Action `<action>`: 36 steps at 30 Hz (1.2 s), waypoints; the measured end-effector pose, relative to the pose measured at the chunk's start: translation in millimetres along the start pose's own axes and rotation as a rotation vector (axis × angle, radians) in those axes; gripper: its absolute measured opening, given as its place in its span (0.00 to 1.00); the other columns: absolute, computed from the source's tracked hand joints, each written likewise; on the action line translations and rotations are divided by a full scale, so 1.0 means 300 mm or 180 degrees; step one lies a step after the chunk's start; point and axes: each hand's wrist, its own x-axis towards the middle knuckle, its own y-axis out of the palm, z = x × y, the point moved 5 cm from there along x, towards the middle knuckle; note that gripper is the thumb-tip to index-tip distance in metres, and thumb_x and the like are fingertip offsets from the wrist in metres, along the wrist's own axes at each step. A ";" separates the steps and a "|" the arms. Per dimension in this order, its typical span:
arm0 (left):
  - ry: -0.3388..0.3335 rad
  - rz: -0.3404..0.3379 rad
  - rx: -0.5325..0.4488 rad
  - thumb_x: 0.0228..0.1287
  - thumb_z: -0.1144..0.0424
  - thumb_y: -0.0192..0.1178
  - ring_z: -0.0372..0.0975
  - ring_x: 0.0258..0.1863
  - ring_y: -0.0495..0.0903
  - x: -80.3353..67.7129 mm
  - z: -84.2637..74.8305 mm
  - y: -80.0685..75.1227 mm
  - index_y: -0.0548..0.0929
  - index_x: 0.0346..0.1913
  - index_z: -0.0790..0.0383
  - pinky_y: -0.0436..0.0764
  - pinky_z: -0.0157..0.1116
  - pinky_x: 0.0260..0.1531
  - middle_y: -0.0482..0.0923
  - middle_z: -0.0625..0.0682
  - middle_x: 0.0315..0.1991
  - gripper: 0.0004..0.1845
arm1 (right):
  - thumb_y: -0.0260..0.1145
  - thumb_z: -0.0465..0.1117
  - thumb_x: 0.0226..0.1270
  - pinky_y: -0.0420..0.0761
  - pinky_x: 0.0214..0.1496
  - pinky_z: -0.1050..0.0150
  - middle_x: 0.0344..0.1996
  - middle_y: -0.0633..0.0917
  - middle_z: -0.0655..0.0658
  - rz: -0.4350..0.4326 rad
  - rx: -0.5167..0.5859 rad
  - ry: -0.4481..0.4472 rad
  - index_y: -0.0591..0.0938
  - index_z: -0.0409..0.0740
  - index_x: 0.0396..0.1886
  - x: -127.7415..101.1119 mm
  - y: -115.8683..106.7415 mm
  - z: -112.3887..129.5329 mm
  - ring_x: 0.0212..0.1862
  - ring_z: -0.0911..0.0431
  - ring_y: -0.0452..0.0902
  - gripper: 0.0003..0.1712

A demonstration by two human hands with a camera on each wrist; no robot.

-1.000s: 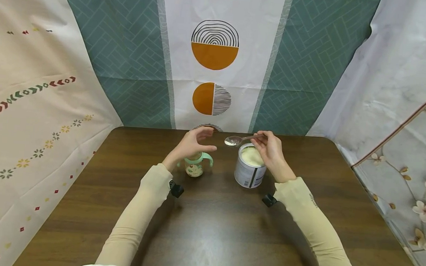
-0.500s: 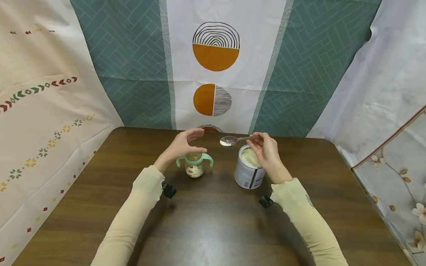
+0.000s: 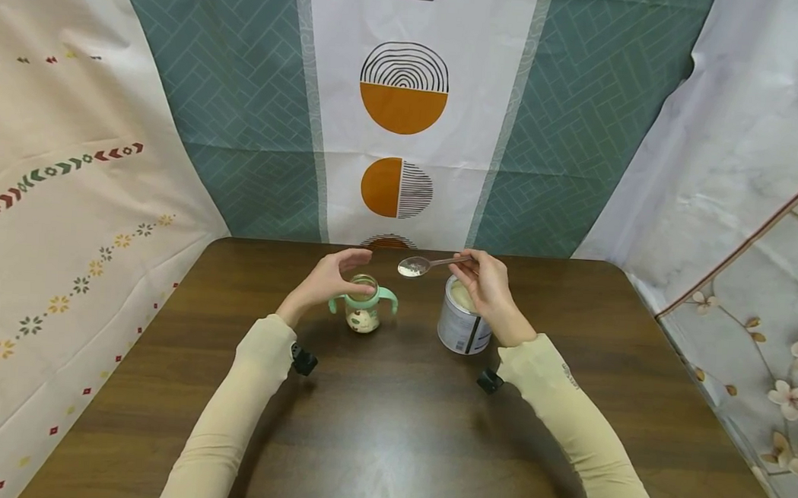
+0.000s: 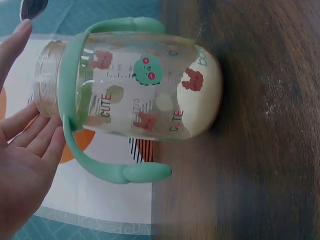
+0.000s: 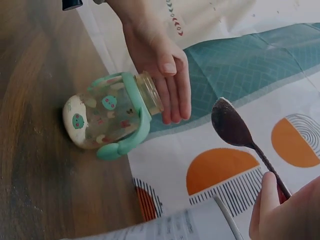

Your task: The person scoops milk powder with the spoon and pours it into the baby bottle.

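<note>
- Two hands work over a dark wooden table: the right hand pinches the handle of a metal spoon between thumb and fingertips, and the left hand hangs open beside a small baby bottle with mint-green handles.
- Spoon position: its bowl carries a little white powder and sits in the air between the open powder tin and the bottle's mouth, nearer the bottle and a bit above it.
- Left hand: the fingers are straight and relaxed, cupped near the bottle's neck; in the left wrist view the fingertips seem to brush the rim, but I cannot tell for certain whether they touch it or just hover alongside.
- Bottle: it stands upright on the table, uncapped, just left of the tin, with some pale powder already lying at its bottom.
- Step in hand, as I judge it: carrying a scoop of powder from tin to bottle.
- Next move calls for bringing the spoon bowl squarely over the narrow mouth and tipping it slowly, with the left hand steadying the bottle, since the opening looks scarcely wider than the spoon and powder could spill onto the table.
</note>
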 end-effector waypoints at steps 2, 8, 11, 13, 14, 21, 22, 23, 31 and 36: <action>-0.0019 0.0023 0.0018 0.48 0.57 0.76 0.50 0.68 0.68 -0.004 0.002 -0.001 0.71 0.66 0.59 0.65 0.51 0.70 0.72 0.56 0.66 0.40 | 0.45 0.33 0.77 0.83 0.51 0.69 0.34 0.79 0.44 -0.0001 -0.0051 -0.0012 0.74 0.32 0.40 0.001 0.011 -0.009 0.38 0.56 0.80 0.11; -0.0095 0.0094 0.0080 0.46 0.56 0.77 0.49 0.69 0.67 -0.012 0.026 0.001 0.70 0.67 0.58 0.64 0.49 0.70 0.71 0.55 0.67 0.42 | 0.45 0.34 0.77 0.83 0.51 0.68 0.37 0.78 0.43 0.0019 -0.0188 -0.0050 0.75 0.35 0.38 0.002 0.035 -0.035 0.39 0.56 0.80 0.12; -0.0066 0.0118 0.0066 0.46 0.56 0.77 0.49 0.68 0.68 -0.012 0.034 0.006 0.70 0.67 0.57 0.65 0.49 0.70 0.71 0.55 0.67 0.43 | 0.45 0.34 0.77 0.83 0.53 0.67 0.39 0.77 0.43 0.0053 -0.0253 -0.0072 0.75 0.37 0.36 0.004 0.047 -0.050 0.39 0.56 0.80 0.13; -0.0053 0.0123 0.0071 0.46 0.56 0.77 0.48 0.68 0.69 -0.011 0.034 0.011 0.70 0.67 0.57 0.65 0.50 0.70 0.71 0.55 0.66 0.42 | 0.44 0.34 0.78 0.82 0.55 0.67 0.40 0.76 0.43 0.0099 -0.0335 -0.0105 0.75 0.38 0.36 0.003 0.057 -0.060 0.40 0.56 0.79 0.13; -0.0044 0.0126 0.0083 0.46 0.56 0.77 0.48 0.68 0.69 -0.010 0.034 0.013 0.71 0.67 0.58 0.65 0.50 0.69 0.71 0.55 0.66 0.42 | 0.44 0.34 0.78 0.82 0.55 0.66 0.41 0.76 0.43 0.0118 -0.0359 -0.0124 0.75 0.38 0.37 0.003 0.063 -0.067 0.41 0.56 0.79 0.13; -0.0059 0.0157 0.0208 0.47 0.56 0.77 0.48 0.64 0.73 0.000 0.023 0.029 0.71 0.66 0.58 0.71 0.50 0.65 0.74 0.55 0.64 0.41 | 0.45 0.37 0.79 0.81 0.57 0.64 0.41 0.77 0.45 0.0273 -0.0490 -0.0381 0.74 0.33 0.44 -0.002 0.111 -0.108 0.43 0.56 0.79 0.13; -0.0072 0.0156 0.0214 0.47 0.57 0.77 0.48 0.64 0.73 0.000 0.022 0.030 0.72 0.66 0.58 0.72 0.49 0.65 0.75 0.54 0.63 0.41 | 0.45 0.37 0.79 0.81 0.57 0.64 0.41 0.78 0.44 0.0302 -0.0520 -0.0451 0.73 0.31 0.45 -0.003 0.120 -0.114 0.43 0.56 0.79 0.14; -0.0077 0.0160 0.0216 0.47 0.57 0.77 0.48 0.64 0.73 0.000 0.022 0.032 0.72 0.66 0.58 0.72 0.49 0.65 0.75 0.54 0.62 0.40 | 0.45 0.37 0.79 0.82 0.56 0.64 0.42 0.78 0.44 0.0326 -0.0539 -0.0526 0.73 0.30 0.45 -0.006 0.129 -0.119 0.43 0.57 0.79 0.14; -0.0095 0.0192 0.0228 0.48 0.57 0.76 0.47 0.56 0.79 -0.002 0.032 0.039 0.73 0.64 0.60 0.76 0.48 0.59 0.80 0.56 0.56 0.39 | 0.49 0.37 0.77 0.82 0.57 0.60 0.44 0.79 0.36 0.0781 -0.1160 -0.1433 0.74 0.23 0.47 -0.026 0.194 -0.146 0.49 0.53 0.81 0.17; -0.0160 0.0178 0.0296 0.47 0.53 0.76 0.42 0.46 0.82 -0.007 0.042 0.041 0.73 0.65 0.56 0.81 0.43 0.49 0.82 0.52 0.52 0.40 | 0.50 0.38 0.77 0.82 0.56 0.62 0.47 0.80 0.32 0.1138 -0.1975 -0.2080 0.77 0.29 0.47 -0.061 0.225 -0.157 0.53 0.44 0.80 0.15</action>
